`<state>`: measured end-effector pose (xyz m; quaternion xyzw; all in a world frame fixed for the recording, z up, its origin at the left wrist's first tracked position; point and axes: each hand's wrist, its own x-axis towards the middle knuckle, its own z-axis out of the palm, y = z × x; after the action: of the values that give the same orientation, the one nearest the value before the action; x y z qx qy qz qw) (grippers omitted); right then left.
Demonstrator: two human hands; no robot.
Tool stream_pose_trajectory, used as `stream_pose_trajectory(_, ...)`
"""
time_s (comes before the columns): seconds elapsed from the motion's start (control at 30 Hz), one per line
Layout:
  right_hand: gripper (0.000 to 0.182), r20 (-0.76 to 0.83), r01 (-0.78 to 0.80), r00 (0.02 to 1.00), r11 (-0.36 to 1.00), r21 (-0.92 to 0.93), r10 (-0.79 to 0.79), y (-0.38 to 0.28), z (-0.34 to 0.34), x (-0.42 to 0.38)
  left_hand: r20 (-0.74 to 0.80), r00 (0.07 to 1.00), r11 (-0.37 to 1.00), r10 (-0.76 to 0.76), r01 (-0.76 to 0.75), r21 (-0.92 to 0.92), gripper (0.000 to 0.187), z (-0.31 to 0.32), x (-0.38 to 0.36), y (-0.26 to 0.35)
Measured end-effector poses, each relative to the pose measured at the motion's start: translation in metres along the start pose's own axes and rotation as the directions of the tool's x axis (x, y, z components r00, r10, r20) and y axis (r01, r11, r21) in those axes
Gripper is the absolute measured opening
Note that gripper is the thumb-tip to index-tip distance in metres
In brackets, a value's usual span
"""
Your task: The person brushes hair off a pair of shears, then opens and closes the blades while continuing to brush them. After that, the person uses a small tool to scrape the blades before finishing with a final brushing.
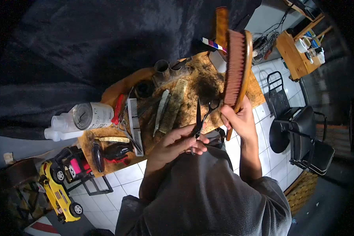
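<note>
My left hand is closed around dark scissors, whose blades point up and away from me, with the finger loops at my fingers. My right hand grips the lower end of a long brush with a curved wooden back and reddish-brown bristles. The brush stands upright over the right part of the wooden table, bristles facing left. Dark hair clippings lie on the table beyond my hands. A tan comb and a slim pale tool rest left of the scissors.
A white comb, red-handled tool, tin can and black clipper occupy the table's left side. Metal cups stand at the back. An amber comb is behind the brush. Black chair at right; yellow toy car at left.
</note>
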<state>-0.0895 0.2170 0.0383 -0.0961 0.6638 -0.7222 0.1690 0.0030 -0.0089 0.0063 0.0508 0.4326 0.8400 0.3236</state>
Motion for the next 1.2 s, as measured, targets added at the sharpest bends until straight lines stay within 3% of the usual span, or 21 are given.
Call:
stream_pose_trajectory(0.07,0.034,-0.1,0.112,0.987,0.986,-0.126,-0.125,0.011,-0.007,0.001,-0.103,0.993,0.999,0.053,-0.052,0.004,0.045,0.003,0.002,-0.002)
stream_pose_trajectory(0.13,0.047,-0.108,0.249,0.96,0.964,-0.093,-0.259,0.011,-0.007,0.003,-0.177,0.975,0.99,0.137,-0.127,0.067,0.044,0.005,0.004,-0.001)
stream_pose_trajectory(0.2,0.051,0.026,0.267,0.962,0.921,-0.282,-0.271,0.027,-0.028,-0.008,-0.276,0.948,0.986,0.162,-0.149,0.068,0.043,0.007,0.004,0.003)
stream_pose_trajectory(0.27,0.053,0.222,0.273,0.953,0.9,-0.341,-0.205,0.017,-0.036,-0.015,-0.378,0.91,0.984,0.172,-0.139,0.114,0.04,0.016,0.001,0.016)
stream_pose_trajectory(0.37,0.051,0.4,0.278,0.915,0.807,-0.52,-0.057,-0.011,-0.028,-0.018,-0.331,0.927,0.977,0.175,-0.121,0.177,0.04,-0.003,-0.004,0.001)
stream_pose_trajectory(0.4,0.05,0.365,0.307,0.926,0.756,-0.578,-0.097,-0.01,-0.026,-0.017,-0.352,0.933,0.976,0.075,0.004,0.218,0.041,-0.006,-0.005,0.004)
stream_pose_trajectory(0.5,0.049,0.235,0.369,0.926,0.588,-0.719,-0.294,-0.009,-0.022,-0.006,-0.316,0.929,0.977,0.19,-0.148,0.152,0.041,0.007,-0.008,0.015)
stream_pose_trajectory(0.57,0.048,-0.001,0.14,0.974,0.602,-0.786,-0.228,-0.021,-0.018,-0.004,-0.31,0.935,0.982,0.174,-0.142,0.122,0.041,0.005,-0.007,0.015)
stream_pose_trajectory(0.67,0.048,0.018,0.198,0.967,0.706,-0.68,-0.254,-0.018,-0.027,-0.006,-0.325,0.931,0.986,0.164,-0.144,0.083,0.044,0.006,-0.006,0.017)
stream_pose_trajectory(0.77,0.053,0.402,0.315,0.911,0.783,-0.536,-0.091,-0.019,-0.031,-0.009,-0.349,0.929,0.99,0.125,-0.094,0.105,0.046,0.0,-0.006,0.011)
stream_pose_trajectory(0.9,0.047,0.261,0.32,0.947,0.658,-0.682,-0.189,-0.012,-0.025,-0.002,-0.361,0.915,0.981,0.178,-0.139,0.132,0.045,0.005,-0.006,0.017)
stream_pose_trajectory(1.03,0.047,-0.054,0.12,0.972,0.675,-0.728,-0.231,-0.019,-0.018,0.005,-0.333,0.923,0.979,0.191,-0.156,0.13,0.044,0.008,-0.007,0.013)
stream_pose_trajectory(1.07,0.048,-0.003,0.187,0.965,0.695,-0.694,-0.263,-0.021,-0.018,0.003,-0.335,0.922,0.979,0.194,-0.163,0.119,0.043,0.008,-0.007,0.013)
stream_pose_trajectory(1.17,0.047,0.361,0.24,0.932,0.785,-0.571,-0.022,-0.016,-0.032,-0.003,-0.346,0.92,0.979,0.186,-0.143,0.145,0.043,-0.001,-0.006,0.006)
stream_pose_trajectory(1.2,0.045,0.417,0.279,0.909,0.733,-0.621,0.007,-0.024,-0.025,-0.003,-0.349,0.92,0.978,0.179,-0.129,0.163,0.044,-0.002,-0.006,0.005)
